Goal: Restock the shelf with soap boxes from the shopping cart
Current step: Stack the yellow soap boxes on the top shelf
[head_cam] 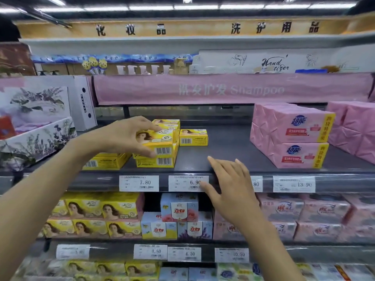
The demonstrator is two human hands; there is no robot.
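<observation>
- Dark shelf (223, 151) ahead of both hands.
- Left hand (121, 136) reaches forward, pinching the yellow portrait-printed soap box (162, 139), barcode outward.
- Right hand (231, 185), fingers spread, empty, at shelf lip.

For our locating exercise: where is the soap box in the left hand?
Head view, left of centre on the shelf: the soap box sits atop a yellow stack, held by the left hand, a lone yellow box to its right.
</observation>
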